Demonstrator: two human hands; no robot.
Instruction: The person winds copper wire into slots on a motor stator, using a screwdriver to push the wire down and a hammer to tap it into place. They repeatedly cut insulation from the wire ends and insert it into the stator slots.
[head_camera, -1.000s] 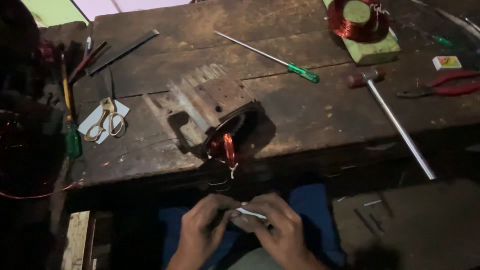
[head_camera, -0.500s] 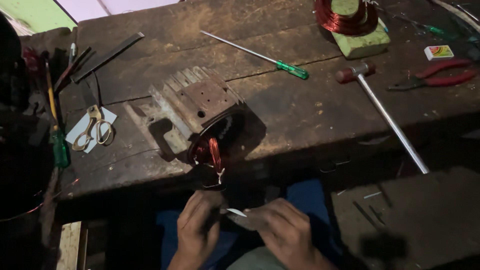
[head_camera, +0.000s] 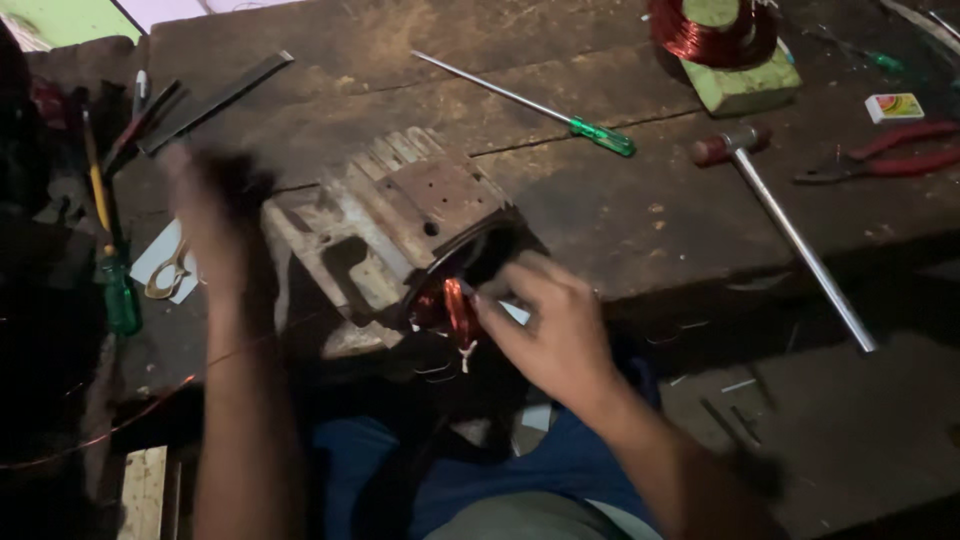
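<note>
While I am looking down past my blue-clad lap, my right hand (head_camera: 555, 325) is reaching into the open mouth of the stator (head_camera: 410, 235), fingers pinched together on a small pale strip right beside the red coil (head_camera: 455, 310) that is sitting in the bore. My left hand (head_camera: 215, 225) is hovering over the surface (head_camera: 620, 215) to the left of the stator, too blurred for me to tell whether its fingers are spread or closed, or whether it is holding anything. A thin copper wire (head_camera: 150, 405) is trailing off low on the left.

Judging from this, one coil is already seated and the winding is only partly done; the rest of the bore is too dark for me to read.

Farther left, scissors (head_camera: 170, 280) are lying on a white scrap. Beyond the stator, a green-handled screwdriver (head_camera: 530, 105) is lying aslant, a hammer (head_camera: 790, 230) is stretching towards the near edge, red pliers (head_camera: 885, 165) are resting at the right, and a spool of copper wire (head_camera: 710, 30) is sitting on a green block.
</note>
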